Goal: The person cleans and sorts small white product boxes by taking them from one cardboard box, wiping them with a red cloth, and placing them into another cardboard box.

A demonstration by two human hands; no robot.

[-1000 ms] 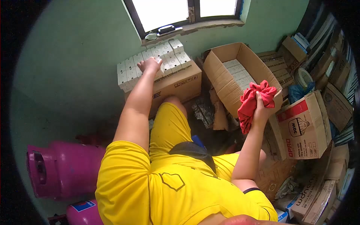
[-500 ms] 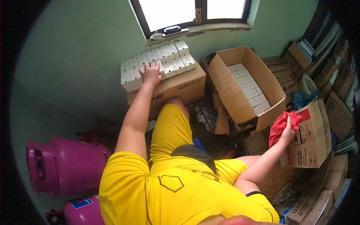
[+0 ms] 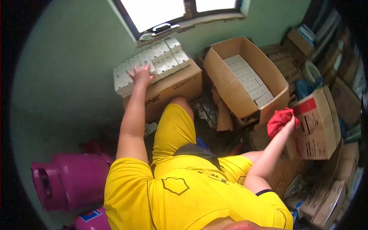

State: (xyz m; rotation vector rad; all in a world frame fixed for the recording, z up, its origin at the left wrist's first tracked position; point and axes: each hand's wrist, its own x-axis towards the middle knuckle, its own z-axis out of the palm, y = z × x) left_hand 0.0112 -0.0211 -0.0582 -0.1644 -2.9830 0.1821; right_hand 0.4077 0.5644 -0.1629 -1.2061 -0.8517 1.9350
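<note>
My left hand [image 3: 142, 76] rests with fingers spread on the front part of a block of small white boxes [image 3: 166, 57], set in rows with some stacked higher at the back. They stand on a closed brown carton [image 3: 180, 86]. In my right hand [image 3: 290, 125] is a bunched red cloth [image 3: 280, 122], held near the front corner of an open carton [image 3: 227, 94]. Inside that carton lie more small white boxes [image 3: 245, 78] in rows. A printed cardboard box [image 3: 316, 132] with a red band stands just right of the cloth.
Two magenta gas cylinders [image 3: 78, 178] lie at the lower left. A white-handled tool [image 3: 163, 27] rests on the window sill. Flattened cardboard, a roll of tape or cable [image 3: 312, 73] and several boxes [image 3: 322, 203] crowd the right side.
The camera view has shifted, so the boxes and carton appear farther up and left. The red cloth looks more bunched in my right hand. My left hand stays on the white boxes.
</note>
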